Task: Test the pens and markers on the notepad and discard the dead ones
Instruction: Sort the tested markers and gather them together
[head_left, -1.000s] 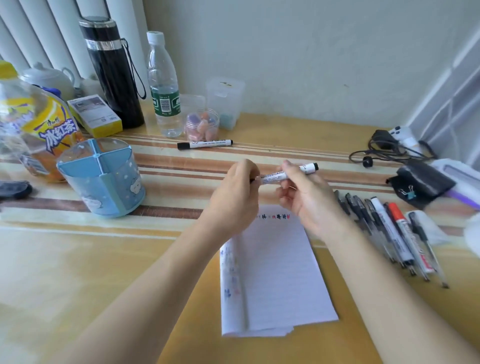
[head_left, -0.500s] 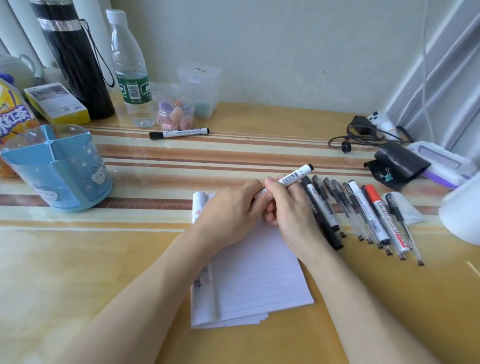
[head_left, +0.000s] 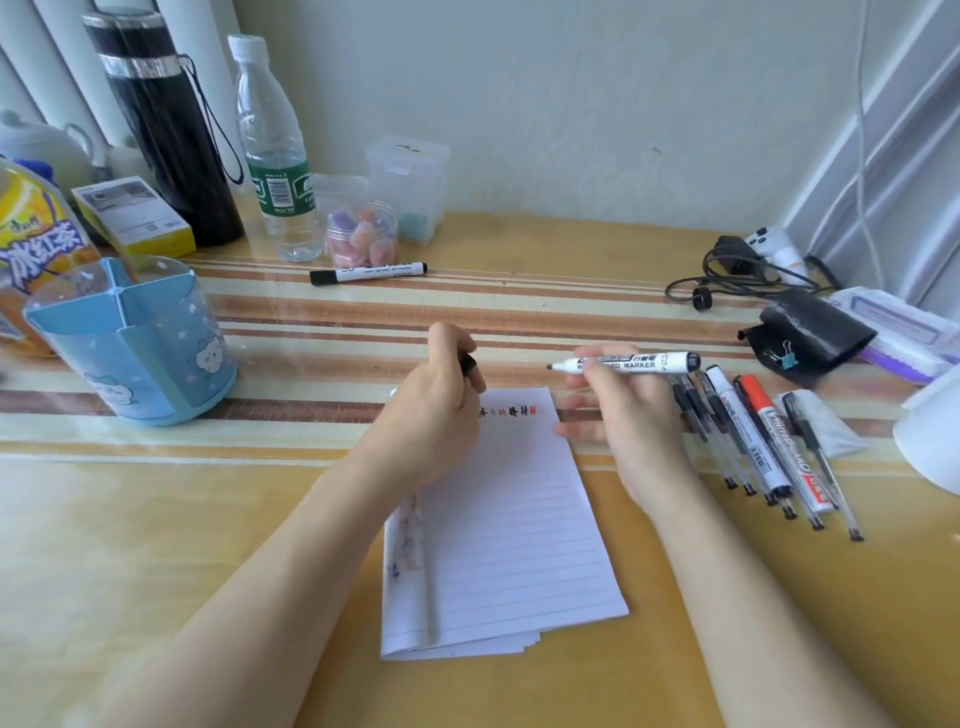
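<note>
My right hand (head_left: 621, 415) holds a white whiteboard marker (head_left: 631, 362) level above the table, its bare black tip pointing left. My left hand (head_left: 441, 405) is closed around the marker's black cap (head_left: 468, 362), a short way left of the tip. Below both hands lies a lined notepad (head_left: 509, 525) with a row of small black and red test marks along its top edge. To the right, a row of several pens and markers (head_left: 758, 441) lies on the table, one with a red cap. Another capped white marker (head_left: 369, 272) lies apart at the back.
A blue divided pen holder (head_left: 130, 338) stands at the left. Along the back wall are a black flask (head_left: 166, 124), a water bottle (head_left: 275, 156), a yellow-edged box (head_left: 135, 215) and clear plastic containers (head_left: 408, 187). A black cable (head_left: 737, 280) and black pouch (head_left: 810, 338) sit at the right.
The marker was capped and held by both hands together. The cap has come off: my left hand has drawn away to the left with it, and the tip is bare.
</note>
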